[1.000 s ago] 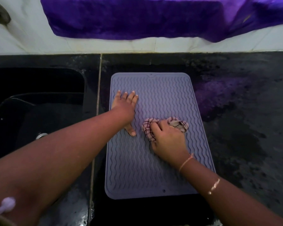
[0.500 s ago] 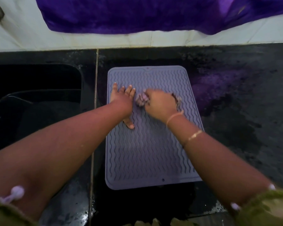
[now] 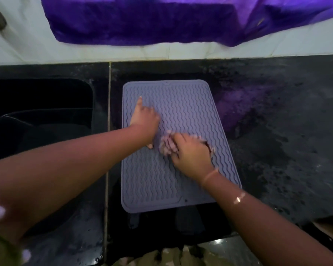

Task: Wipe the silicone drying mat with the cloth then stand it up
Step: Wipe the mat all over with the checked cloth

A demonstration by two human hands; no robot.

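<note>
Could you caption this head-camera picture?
Right hand rubs crumpled checked cloth over flat grey wavy-ribbed silicone mat; left hand steadies it.

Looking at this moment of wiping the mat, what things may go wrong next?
1. The mat lies flat on a counter that looks wet, so it might slide if the left hand lifts off.
2. The sink is just left of the mat; a hard stroke could push it that way.
3. The cloth is bunched under the right hand, so it may miss the grooves.
</note>
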